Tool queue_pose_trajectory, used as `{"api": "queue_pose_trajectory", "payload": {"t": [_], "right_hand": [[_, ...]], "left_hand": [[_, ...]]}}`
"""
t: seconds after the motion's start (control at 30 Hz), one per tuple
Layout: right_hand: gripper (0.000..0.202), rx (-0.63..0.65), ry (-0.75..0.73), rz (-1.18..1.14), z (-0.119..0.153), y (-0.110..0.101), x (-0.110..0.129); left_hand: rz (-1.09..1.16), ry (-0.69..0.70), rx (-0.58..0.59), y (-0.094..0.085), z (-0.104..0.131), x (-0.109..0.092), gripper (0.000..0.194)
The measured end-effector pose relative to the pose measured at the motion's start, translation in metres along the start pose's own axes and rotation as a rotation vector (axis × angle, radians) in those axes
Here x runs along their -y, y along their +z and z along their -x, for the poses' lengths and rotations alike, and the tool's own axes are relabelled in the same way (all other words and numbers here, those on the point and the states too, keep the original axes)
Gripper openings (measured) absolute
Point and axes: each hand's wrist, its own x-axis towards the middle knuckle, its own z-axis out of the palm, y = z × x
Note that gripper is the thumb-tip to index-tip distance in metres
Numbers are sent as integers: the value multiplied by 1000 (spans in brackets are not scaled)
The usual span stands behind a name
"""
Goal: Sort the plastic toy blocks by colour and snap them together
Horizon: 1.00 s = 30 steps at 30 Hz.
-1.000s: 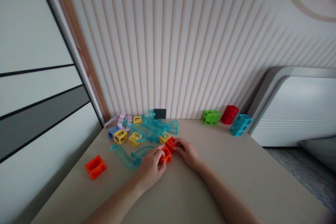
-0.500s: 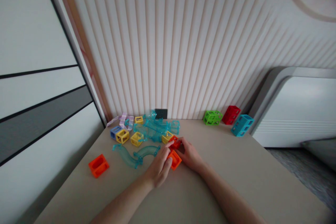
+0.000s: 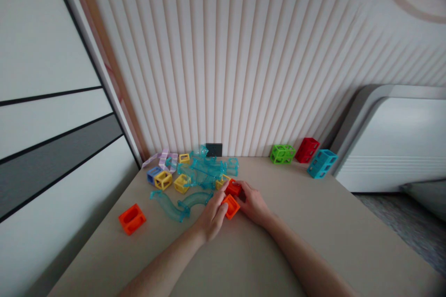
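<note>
Near the middle of the table, my left hand (image 3: 213,214) grips an orange block (image 3: 231,207) between thumb and fingers. My right hand (image 3: 253,203) has its fingers on a red block (image 3: 233,187) just behind the orange one. The two blocks are close together or touching; the fingers partly cover where they meet. Right behind my left fingertips is a yellow cube frame (image 3: 220,182), partly hidden.
Clear teal track pieces (image 3: 205,170) lie behind my hands, with a curved teal piece (image 3: 170,206) to the left. Farther left is another orange block (image 3: 132,219). Green (image 3: 282,153), red (image 3: 307,150) and blue (image 3: 322,164) blocks stand at the back right.
The orange block has shifted slightly up between my hands, closer to the red one. More of the red block's top shows now. Both hands keep their hold.
</note>
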Motion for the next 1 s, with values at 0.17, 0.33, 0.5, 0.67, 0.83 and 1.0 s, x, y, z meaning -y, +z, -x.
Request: {"api": "queue_pose_trajectory", "payload": {"t": [0.17, 0.33, 0.5, 0.67, 0.83, 1.0], "right_hand": [[38, -76, 17, -160, 0, 0, -2], [33, -112, 112, -227, -2, -4, -2], [32, -217, 218, -289, -4, -7, -7], [32, -347, 240, -370, -4, -8, -10], [29, -391, 217, -386, -3, -8, -8], [29, -406, 224, -353, -2, -8, -9]], "left_hand": [[-2, 1, -2, 0, -1, -1, 60], [-22, -28, 2, -1, -1, -2, 60], [-37, -32, 2, -1, -1, -2, 60], [-42, -18, 10, -2, 0, -4, 57], [-66, 16, 29, -3, 2, -7, 50], [-100, 80, 15, -4, 3, -10, 35]]}}
